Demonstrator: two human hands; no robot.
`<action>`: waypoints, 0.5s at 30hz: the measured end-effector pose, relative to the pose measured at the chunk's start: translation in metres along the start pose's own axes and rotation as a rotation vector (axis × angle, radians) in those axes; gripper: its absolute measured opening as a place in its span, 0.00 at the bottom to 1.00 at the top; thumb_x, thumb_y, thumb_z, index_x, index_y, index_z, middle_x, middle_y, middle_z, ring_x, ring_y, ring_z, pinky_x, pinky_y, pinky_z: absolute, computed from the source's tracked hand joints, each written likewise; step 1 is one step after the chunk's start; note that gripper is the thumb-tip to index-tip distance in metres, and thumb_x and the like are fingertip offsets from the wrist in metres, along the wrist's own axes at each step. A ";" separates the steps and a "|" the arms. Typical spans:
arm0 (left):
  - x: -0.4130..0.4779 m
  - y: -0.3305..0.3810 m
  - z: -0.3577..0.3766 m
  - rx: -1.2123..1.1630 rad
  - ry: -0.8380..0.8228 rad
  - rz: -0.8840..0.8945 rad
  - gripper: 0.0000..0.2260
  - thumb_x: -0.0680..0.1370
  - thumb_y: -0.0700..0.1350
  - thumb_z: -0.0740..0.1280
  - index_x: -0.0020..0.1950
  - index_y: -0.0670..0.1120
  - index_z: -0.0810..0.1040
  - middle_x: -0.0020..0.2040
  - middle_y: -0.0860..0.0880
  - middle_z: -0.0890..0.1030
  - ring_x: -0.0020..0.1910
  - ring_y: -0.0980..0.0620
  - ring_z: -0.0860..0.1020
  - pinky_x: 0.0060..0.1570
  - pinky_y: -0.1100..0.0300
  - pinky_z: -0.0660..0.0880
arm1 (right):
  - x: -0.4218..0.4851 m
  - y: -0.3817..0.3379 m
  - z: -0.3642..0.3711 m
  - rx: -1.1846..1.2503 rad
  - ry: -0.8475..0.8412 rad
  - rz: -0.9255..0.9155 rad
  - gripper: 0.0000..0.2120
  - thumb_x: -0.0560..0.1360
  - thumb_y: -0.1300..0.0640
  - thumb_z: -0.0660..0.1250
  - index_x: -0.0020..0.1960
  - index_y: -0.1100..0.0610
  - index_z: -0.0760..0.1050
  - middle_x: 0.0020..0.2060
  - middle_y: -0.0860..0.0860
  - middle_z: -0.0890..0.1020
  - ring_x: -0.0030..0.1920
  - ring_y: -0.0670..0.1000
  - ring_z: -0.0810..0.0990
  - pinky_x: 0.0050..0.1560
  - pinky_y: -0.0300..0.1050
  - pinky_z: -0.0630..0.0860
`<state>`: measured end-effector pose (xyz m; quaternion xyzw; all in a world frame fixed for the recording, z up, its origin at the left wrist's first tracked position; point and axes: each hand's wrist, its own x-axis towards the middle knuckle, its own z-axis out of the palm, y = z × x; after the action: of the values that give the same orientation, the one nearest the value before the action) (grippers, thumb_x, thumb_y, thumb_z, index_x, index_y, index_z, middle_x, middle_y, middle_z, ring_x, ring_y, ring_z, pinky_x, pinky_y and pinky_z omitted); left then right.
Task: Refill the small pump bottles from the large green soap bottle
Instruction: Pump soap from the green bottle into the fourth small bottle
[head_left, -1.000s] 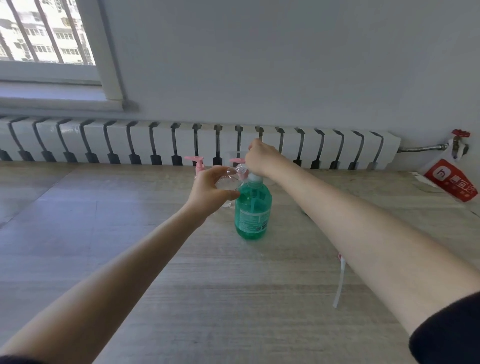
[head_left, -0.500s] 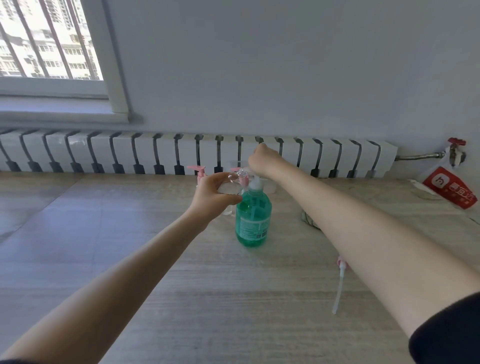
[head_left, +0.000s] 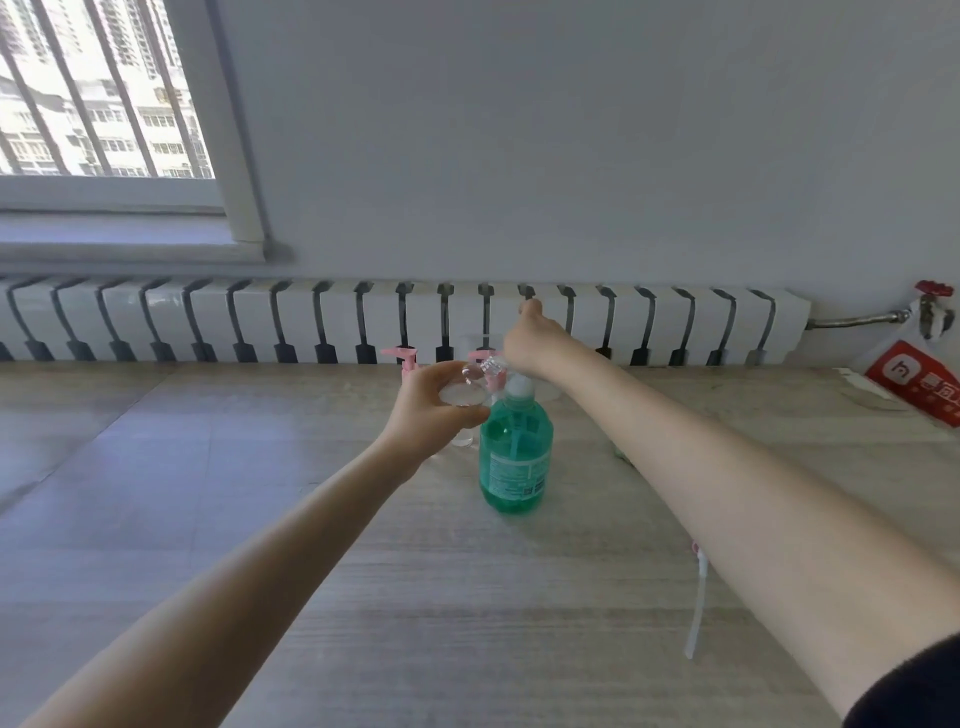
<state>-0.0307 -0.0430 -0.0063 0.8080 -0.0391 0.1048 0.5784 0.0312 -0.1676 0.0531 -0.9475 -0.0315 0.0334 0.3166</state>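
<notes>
The large green soap bottle (head_left: 515, 457) stands upright on the wooden table, its white collar showing under my right hand (head_left: 532, 343). That hand sits on top of the bottle with its fingers curled over the pump head, which is hidden. My left hand (head_left: 431, 410) grips a small clear bottle (head_left: 462, 396), tilted, with its mouth up against the pump's clear nozzle (head_left: 491, 365). Just behind stand two small bottles with pink pumps (head_left: 405, 359), one mostly hidden by my left hand.
A loose pink pump with a long white tube (head_left: 697, 597) lies on the table (head_left: 363, 597) under my right forearm. A white radiator (head_left: 208, 322) runs along the table's far edge. A red-and-white bag (head_left: 914, 382) hangs at the right by a pipe valve.
The view has tilted up a little, so everything sits lower in the frame. Both hands keep the same hold on the small bottle and the pump.
</notes>
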 end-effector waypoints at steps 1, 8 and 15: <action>0.000 -0.002 0.001 -0.001 0.000 -0.001 0.22 0.69 0.33 0.73 0.62 0.43 0.76 0.55 0.53 0.78 0.59 0.55 0.74 0.63 0.57 0.70 | 0.000 0.001 0.001 0.005 0.001 -0.003 0.31 0.78 0.65 0.54 0.77 0.58 0.44 0.71 0.62 0.62 0.61 0.59 0.72 0.49 0.47 0.70; 0.002 -0.013 0.003 0.005 0.016 0.029 0.22 0.69 0.34 0.74 0.61 0.45 0.77 0.59 0.50 0.79 0.60 0.55 0.74 0.64 0.55 0.71 | 0.002 0.009 0.010 0.009 0.014 -0.059 0.27 0.79 0.64 0.53 0.76 0.58 0.50 0.70 0.60 0.65 0.63 0.57 0.71 0.53 0.46 0.69; -0.001 -0.012 0.001 0.015 0.008 0.048 0.20 0.69 0.34 0.74 0.56 0.50 0.76 0.56 0.52 0.79 0.60 0.53 0.75 0.64 0.49 0.72 | -0.004 0.007 0.006 -0.005 0.016 -0.041 0.26 0.78 0.64 0.53 0.75 0.59 0.51 0.71 0.60 0.64 0.66 0.59 0.70 0.58 0.50 0.70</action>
<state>-0.0293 -0.0404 -0.0181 0.8106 -0.0555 0.1224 0.5699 0.0275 -0.1696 0.0439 -0.9477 -0.0487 0.0190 0.3150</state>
